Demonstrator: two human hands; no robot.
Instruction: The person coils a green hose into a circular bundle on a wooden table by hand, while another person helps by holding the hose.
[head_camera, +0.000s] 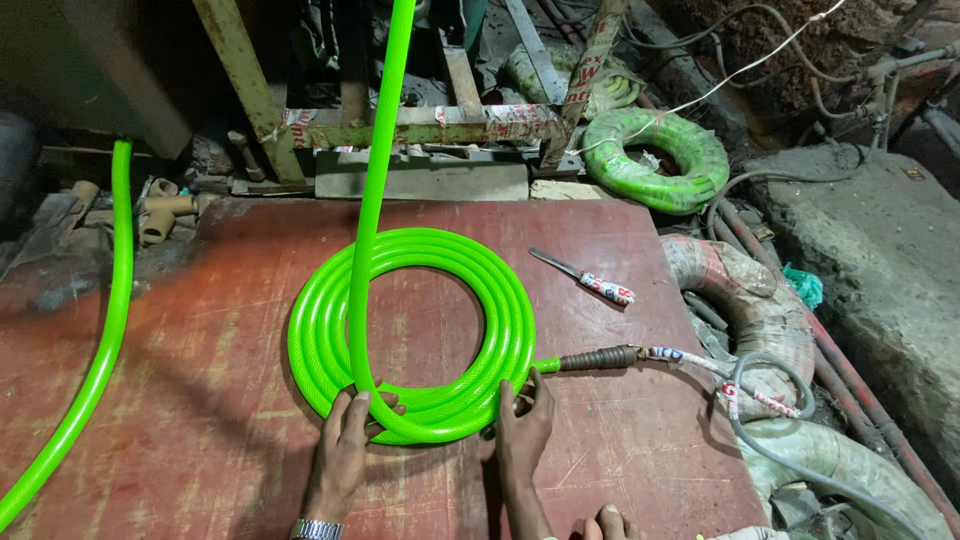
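A bright green hose is wound into a flat coil (410, 330) on a worn red board (200, 420). My left hand (345, 445) grips the near left side of the coil where a straight length of the hose (378, 150) crosses it and runs up out of view. My right hand (522, 430) holds the near right side of the coil. Beside that hand, the hose end joins a dark metal fitting (598, 358) wrapped with tape. A knife (585, 278) with a taped handle lies on the board to the right of the coil.
Another green hose (105, 340) runs along the board's left side. A wrapped green hose coil (665, 155) lies at the back right near a metal frame (420, 125). Sacks (755, 310), cables and a grey hose (800, 455) crowd the right edge. Pipe fittings (160, 210) lie at back left.
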